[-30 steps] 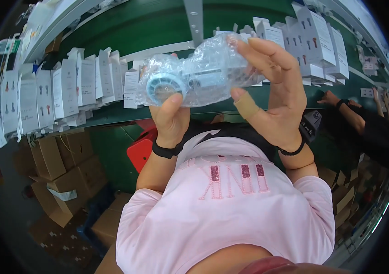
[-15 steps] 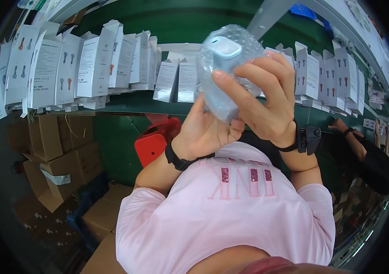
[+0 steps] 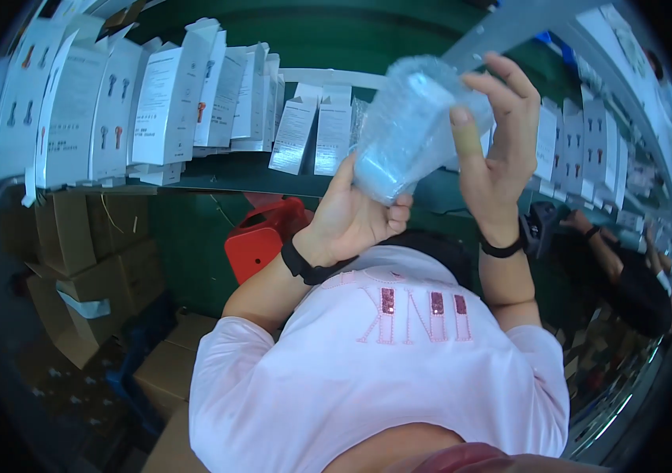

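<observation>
A pale blue rounded device in a clear bubble-wrap bag (image 3: 411,126) is raised above the bench edge. My left hand (image 3: 360,217) is closed around its lower end, thumb on the left side and fingers curled beneath. Beside the bag's upper right, my right hand (image 3: 503,146) has its thumb and fingers spread apart. Those fingertips are close to the loose edge of the wrap; whether they touch it I cannot tell. The device's exact kind is blurred by the plastic.
White printed cartons with raised flaps (image 3: 158,102) line the bench at left, with more cartons (image 3: 576,146) at right. A red plastic stool (image 3: 255,251) and brown cardboard boxes (image 3: 87,292) stand below. At far right, another person's arm (image 3: 604,252) reaches to the bench.
My right hand has come off the wrapped device and moved to the right, its fingers spreading. The device has tilted, and my left hand still holds its lower end.
</observation>
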`<state>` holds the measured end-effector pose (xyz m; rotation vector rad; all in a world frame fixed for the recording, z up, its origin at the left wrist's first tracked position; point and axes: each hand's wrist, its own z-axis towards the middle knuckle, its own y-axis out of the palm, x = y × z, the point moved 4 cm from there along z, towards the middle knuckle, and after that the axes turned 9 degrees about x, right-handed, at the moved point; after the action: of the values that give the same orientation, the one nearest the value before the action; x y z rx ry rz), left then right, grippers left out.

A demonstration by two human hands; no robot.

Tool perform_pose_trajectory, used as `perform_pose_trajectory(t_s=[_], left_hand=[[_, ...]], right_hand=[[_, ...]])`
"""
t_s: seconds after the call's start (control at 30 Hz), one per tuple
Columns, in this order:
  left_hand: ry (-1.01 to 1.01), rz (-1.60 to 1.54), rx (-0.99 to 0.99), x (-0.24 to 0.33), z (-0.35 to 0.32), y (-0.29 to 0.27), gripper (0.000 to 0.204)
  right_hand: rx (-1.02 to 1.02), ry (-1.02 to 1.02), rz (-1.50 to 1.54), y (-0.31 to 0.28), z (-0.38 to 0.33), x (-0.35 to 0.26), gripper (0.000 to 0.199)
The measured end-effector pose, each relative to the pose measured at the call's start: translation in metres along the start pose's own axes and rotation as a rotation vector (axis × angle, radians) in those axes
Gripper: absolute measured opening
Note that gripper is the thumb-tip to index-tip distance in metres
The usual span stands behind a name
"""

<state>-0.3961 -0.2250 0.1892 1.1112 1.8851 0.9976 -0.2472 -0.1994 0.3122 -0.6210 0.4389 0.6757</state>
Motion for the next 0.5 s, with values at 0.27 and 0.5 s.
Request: perform_pose_trajectory(t_s=[0.27,0.5], left_hand=[[0.557,0.362,0.290,0.049,-0.016,-0.056,0.065],[1.125,1.067,0.808,0.065,-0.081,-0.117,0.066]], right_hand=[[-0.876,0.596,0.365,0.062,-0.029,0.071,0.049],[-0.248,1.574,0.792,0.231,-0.025,0.289,0.032]])
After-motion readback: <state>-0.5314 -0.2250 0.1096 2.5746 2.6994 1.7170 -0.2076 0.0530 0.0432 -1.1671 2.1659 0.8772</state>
